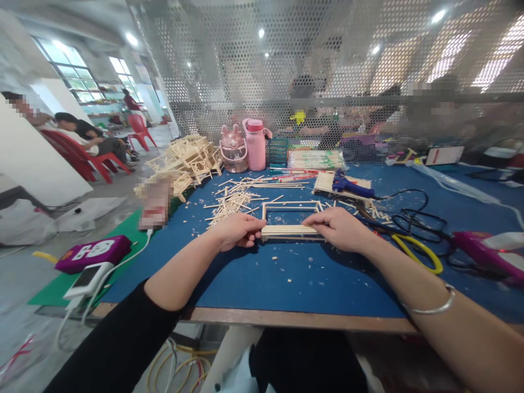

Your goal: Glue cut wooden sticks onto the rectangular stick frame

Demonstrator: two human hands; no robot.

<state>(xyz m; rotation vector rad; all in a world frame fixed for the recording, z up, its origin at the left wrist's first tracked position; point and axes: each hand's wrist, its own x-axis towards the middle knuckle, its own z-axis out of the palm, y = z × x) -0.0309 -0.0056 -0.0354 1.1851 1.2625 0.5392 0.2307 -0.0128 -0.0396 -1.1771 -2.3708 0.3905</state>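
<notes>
A small rectangular frame of thin wooden sticks (291, 231) lies on the blue tabletop in front of me, with several sticks side by side along its near edge. My left hand (239, 231) pinches the frame's near left corner between thumb and fingers. Over the near right part, my right hand (338, 228) has its fingertips closed on the row of sticks. Loose wooden sticks (233, 204) are heaped just behind my left hand. A blue glue gun (352, 185) rests on a wooden piece behind my right hand.
Stacked stick-built pieces (188, 158) stand at the back left. A pink bottle (256, 144) and a bear-eared bottle (233, 150) stand by the mesh screen (229, 71). Yellow-handled scissors (421, 254) and black cable lie right. A charging phone (154, 204) is left. Other people sit beyond.
</notes>
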